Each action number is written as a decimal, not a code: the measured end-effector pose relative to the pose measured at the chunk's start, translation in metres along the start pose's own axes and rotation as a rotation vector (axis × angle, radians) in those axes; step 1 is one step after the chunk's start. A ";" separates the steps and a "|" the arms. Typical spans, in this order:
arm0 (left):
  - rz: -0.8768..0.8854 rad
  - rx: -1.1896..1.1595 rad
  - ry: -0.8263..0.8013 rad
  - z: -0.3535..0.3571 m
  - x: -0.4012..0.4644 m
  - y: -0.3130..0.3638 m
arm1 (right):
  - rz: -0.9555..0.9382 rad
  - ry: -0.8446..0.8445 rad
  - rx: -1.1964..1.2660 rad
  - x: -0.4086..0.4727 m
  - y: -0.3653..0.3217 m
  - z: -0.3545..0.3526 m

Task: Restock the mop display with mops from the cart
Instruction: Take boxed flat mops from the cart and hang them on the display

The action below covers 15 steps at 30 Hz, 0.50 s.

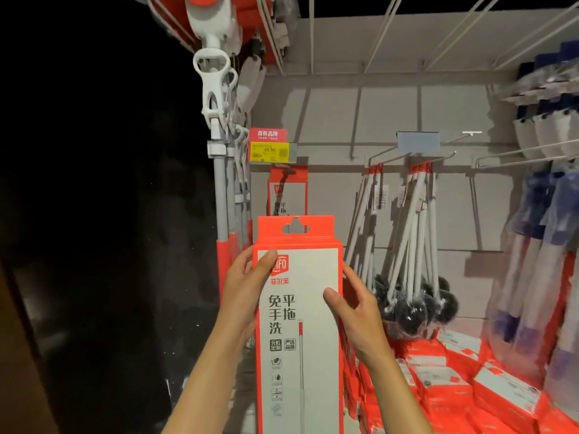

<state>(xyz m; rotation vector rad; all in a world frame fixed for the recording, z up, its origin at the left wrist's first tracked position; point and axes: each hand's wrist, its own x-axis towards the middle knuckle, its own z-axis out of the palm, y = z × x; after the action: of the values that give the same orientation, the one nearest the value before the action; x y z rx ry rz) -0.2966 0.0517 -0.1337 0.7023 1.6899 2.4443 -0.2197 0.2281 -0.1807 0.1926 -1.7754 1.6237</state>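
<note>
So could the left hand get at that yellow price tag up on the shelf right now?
Probably not at once: the left hand grips the boxed mop. The path up to the price tag looks clear, though, so letting go should free it.

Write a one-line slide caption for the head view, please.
Both hands, left and right, hold a boxed mop upright before the display hook with its price tag.

Boxed mop [299, 324] upright, dead centre, left hand [242, 289] on its left edge, right hand [354, 311] on its right. Behind and above it another box [287, 194] hangs beneath the price tag [272, 149]. To the left, mop handles [224, 183] hang upright. To the right, toilet brushes [413, 245] hang from hooks [407, 158], and below them boxes [454, 380] lie stacked on the shelf. Far right, bagged mops [545, 233] hang.
</note>
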 end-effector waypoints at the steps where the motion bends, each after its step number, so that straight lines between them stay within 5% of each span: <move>1: 0.018 0.014 0.002 0.000 0.005 -0.005 | -0.006 0.001 0.009 0.008 0.003 0.000; 15: 0.201 0.125 0.042 -0.015 0.069 -0.032 | -0.047 0.038 0.047 0.083 0.031 0.019</move>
<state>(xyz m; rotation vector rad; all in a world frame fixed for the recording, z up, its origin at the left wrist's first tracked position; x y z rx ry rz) -0.3700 0.0734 -0.1446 0.8821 1.8875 2.5162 -0.3052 0.2454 -0.1561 0.2221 -1.6933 1.6267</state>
